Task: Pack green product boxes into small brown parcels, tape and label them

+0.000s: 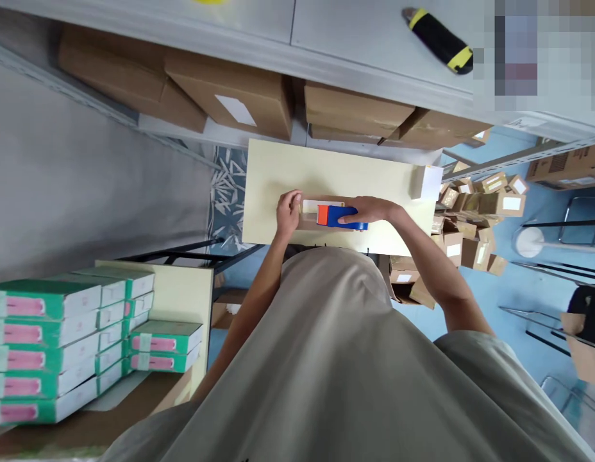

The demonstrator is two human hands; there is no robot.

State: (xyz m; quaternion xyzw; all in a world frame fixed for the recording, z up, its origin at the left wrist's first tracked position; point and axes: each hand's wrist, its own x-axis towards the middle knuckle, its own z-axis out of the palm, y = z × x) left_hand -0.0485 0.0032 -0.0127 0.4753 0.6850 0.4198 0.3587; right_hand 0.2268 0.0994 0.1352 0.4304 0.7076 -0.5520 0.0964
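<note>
A small brown cardboard box [308, 226] lies on the pale yellow table [278, 163], with a white label [317, 206] on its top. My left hand [288, 210] grips the box at its left end, fingers curled over the edge. In my right hand [372, 210] is a blue tape dispenser [343, 217] with an orange front end, held over the box top. Its orange end points left, toward my left hand. The dispenser covers part of the box, and some of my right fingers are hidden behind it.
A white box [427, 182] stands at the table's right end. Behind the table, a grey shelf [259, 32] holds large cartons [240, 96] and a black-and-yellow utility knife [439, 40]. Green-and-white boxes [42, 346] are stacked at left. Small cartons [502, 202] pile up at right.
</note>
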